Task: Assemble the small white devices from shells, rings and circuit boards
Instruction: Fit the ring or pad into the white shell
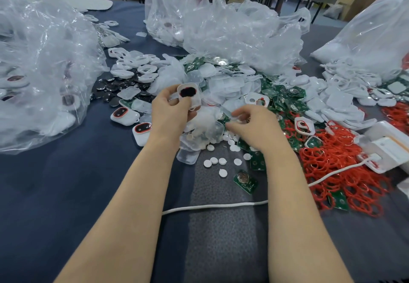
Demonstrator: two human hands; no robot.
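My left hand [171, 111] grips a small white shell [190, 95] with a dark oval window, held up above the pile. My right hand [254, 125] hovers over the heap with fingers curled, pinching a small white round piece [239, 120] at the fingertips. Clear plastic covers [223, 87] and green circuit boards [285, 98] are heaped behind the hands. Red rings [345, 172] lie in a mass at the right. White discs [214, 160] are scattered in front. One circuit board [245, 181] lies alone near my right forearm.
Large clear plastic bags stand at left [39, 72], back middle [221, 21] and right [371, 39]. Two assembled white devices [132, 121] lie left of my left hand. A white cable [212, 207] crosses the blue cloth. A white box [389, 147] sits at the right.
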